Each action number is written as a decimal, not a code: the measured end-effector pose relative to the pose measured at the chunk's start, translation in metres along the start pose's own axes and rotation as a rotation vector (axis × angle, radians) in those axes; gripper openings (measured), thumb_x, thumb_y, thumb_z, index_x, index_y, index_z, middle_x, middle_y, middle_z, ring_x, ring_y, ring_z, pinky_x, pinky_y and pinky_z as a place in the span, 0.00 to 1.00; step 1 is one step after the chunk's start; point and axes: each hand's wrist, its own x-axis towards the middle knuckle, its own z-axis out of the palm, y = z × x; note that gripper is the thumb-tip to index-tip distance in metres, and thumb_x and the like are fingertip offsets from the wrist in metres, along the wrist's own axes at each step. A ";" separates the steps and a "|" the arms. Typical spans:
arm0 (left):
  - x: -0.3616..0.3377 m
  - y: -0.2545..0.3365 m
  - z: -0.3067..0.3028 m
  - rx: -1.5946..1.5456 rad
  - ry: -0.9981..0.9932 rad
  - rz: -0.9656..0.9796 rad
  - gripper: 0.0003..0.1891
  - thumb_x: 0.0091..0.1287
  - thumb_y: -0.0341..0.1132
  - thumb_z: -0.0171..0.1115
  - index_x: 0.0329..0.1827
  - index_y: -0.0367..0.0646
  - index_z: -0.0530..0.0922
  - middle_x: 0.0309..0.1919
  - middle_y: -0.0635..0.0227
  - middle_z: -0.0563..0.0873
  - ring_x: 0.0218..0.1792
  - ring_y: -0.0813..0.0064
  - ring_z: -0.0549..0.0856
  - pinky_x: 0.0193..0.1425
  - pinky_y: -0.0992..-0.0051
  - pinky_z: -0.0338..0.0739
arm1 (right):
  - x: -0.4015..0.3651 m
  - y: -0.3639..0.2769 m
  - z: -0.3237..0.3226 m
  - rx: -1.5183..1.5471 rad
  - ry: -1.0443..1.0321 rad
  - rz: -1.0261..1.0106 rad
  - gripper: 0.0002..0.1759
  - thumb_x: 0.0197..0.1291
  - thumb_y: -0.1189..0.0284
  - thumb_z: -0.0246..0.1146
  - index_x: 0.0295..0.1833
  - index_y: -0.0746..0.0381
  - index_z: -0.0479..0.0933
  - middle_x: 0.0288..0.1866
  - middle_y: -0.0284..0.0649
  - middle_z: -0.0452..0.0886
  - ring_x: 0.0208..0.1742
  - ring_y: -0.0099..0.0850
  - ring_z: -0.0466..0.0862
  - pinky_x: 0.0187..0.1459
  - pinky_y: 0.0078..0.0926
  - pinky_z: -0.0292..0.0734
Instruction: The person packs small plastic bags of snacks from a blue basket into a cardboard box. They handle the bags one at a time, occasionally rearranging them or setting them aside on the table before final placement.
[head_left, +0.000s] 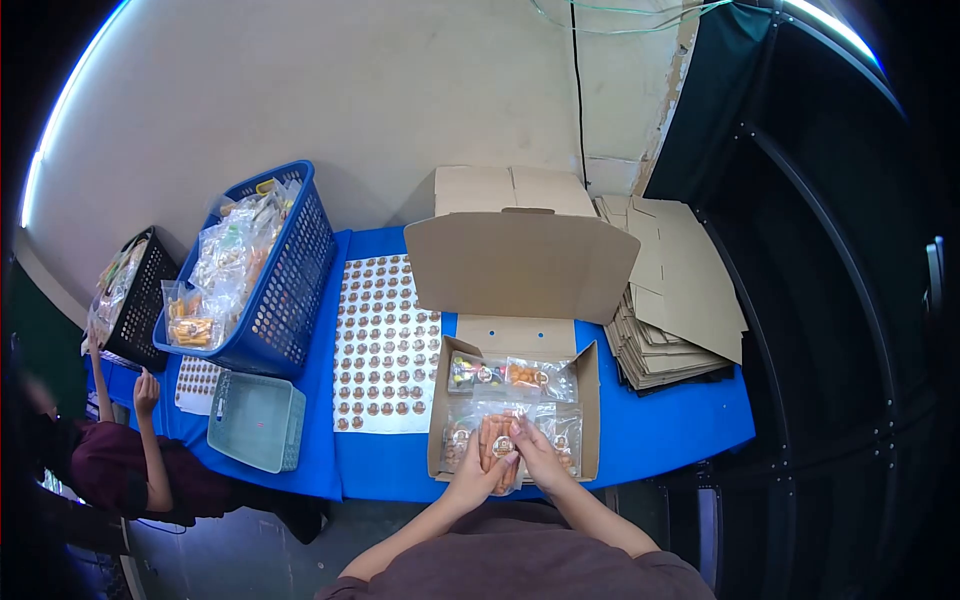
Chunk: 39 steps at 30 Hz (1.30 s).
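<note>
Between both hands is a clear snack packet [494, 432] of orange-brown sticks, with a round label on its front. My left hand [478, 478] grips its lower left side, and my right hand [540, 460] holds its right side, thumb on the front. The packet is above the front part of an open cardboard box [590, 410], whose lid stands up at the back. Inside, a packet of colourful pieces [468, 372] lies at the back left beside a packet of orange snacks [540, 378]. More clear packets lie in front, partly hidden by my hands.
A sheet of round stickers [385, 345] lies left of the box. Beyond it are a blue basket [285, 310] full of packets and a teal tray [257, 425]. Flattened cardboard boxes [690, 290] are stacked right. At far left a co-worker [140, 460] reaches toward a black basket [150, 310].
</note>
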 end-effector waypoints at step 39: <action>-0.012 0.054 -0.078 0.062 0.082 0.371 0.29 0.64 0.41 0.64 0.66 0.41 0.68 0.67 0.55 0.66 0.66 0.62 0.69 0.72 0.63 0.58 | 0.019 -0.041 0.094 -0.630 -0.052 -0.632 0.27 0.60 0.64 0.64 0.64 0.62 0.72 0.64 0.49 0.67 0.66 0.41 0.69 0.67 0.39 0.62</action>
